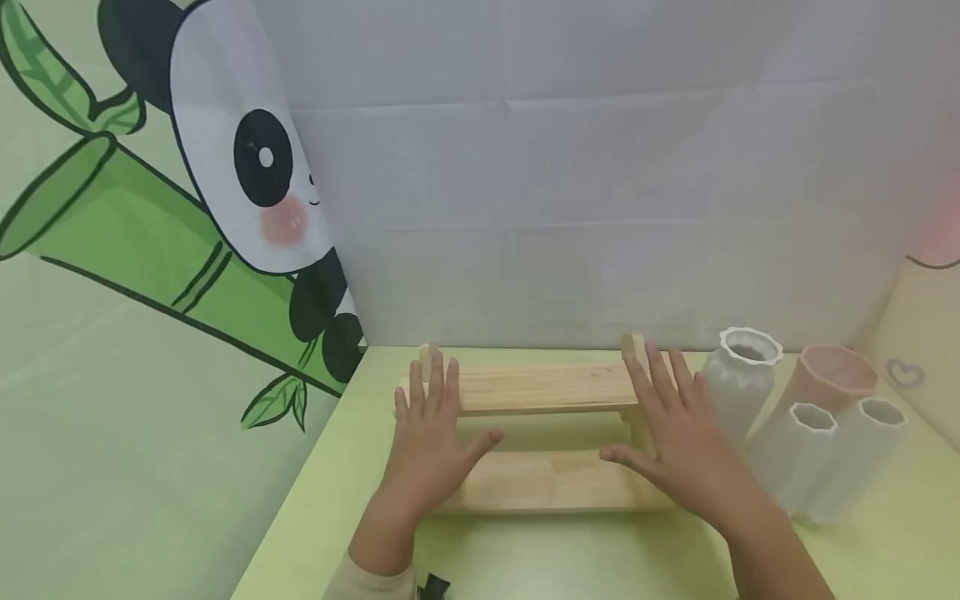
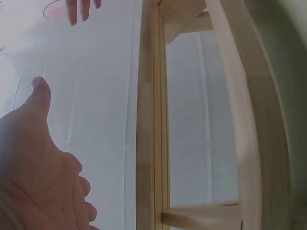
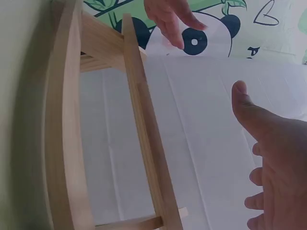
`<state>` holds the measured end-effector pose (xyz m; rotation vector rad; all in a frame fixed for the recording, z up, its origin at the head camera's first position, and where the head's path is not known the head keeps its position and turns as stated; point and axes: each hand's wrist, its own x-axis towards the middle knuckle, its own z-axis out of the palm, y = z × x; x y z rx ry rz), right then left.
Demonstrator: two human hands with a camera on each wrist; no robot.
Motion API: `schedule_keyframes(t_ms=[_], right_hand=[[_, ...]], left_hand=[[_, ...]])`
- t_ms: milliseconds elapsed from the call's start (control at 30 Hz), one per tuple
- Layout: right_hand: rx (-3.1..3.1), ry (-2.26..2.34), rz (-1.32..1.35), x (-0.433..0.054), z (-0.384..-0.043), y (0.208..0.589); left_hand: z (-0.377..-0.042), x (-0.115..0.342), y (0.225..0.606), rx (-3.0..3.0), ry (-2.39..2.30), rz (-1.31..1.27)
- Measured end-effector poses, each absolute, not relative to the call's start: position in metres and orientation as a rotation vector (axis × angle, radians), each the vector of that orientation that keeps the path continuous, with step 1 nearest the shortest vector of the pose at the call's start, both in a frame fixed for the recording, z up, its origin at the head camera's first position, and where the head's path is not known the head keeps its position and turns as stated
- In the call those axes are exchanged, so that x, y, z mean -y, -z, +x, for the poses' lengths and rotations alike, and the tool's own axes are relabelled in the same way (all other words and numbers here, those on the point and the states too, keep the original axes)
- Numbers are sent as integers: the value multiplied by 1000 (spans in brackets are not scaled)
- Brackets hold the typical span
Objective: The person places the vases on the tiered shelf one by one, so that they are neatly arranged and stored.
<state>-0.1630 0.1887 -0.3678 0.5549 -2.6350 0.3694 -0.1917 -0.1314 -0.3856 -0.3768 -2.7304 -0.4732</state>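
A two-tier wooden shelf (image 1: 551,390) stands on the pale yellow-green table near the back wall. My left hand (image 1: 427,450) is over the left end of its upper board, fingers spread and pointing forward, thumb out to the side. At the opposite end my right hand (image 1: 678,437) has the same pose, its fingertips overlapping the board's right end in the head view. Both palms are free of any object. From the left wrist view, the shelf's boards (image 2: 145,143) run beside the hand; the right wrist view has the shelf frame (image 3: 67,124) left of the thumb.
Right of the shelf stand several vases: a white one with a scalloped rim (image 1: 738,379), a pink one (image 1: 832,379) and two slim white ones, including the foremost (image 1: 795,454). A white sheet (image 1: 585,183) hangs behind. A panda picture (image 1: 247,150) covers the left wall.
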Motion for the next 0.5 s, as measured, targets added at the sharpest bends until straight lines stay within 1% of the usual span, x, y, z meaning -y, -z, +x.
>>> schedule_keyframes(t_ms=[100,233,400,500], right_hand=[[2559,-390,563,-197,-160,359],[2490,-455,550,-206,-155,347],[2446,-621,469,-217,-143,330],[2445,-778,337,-227,-132,323]], left_hand=[[-192,146,378,2741,664,-327],[-193,177,374,2725,1023,-279],[-196,215,384,2707,1489,-225],[-198,228,396,2756,1708,-117]])
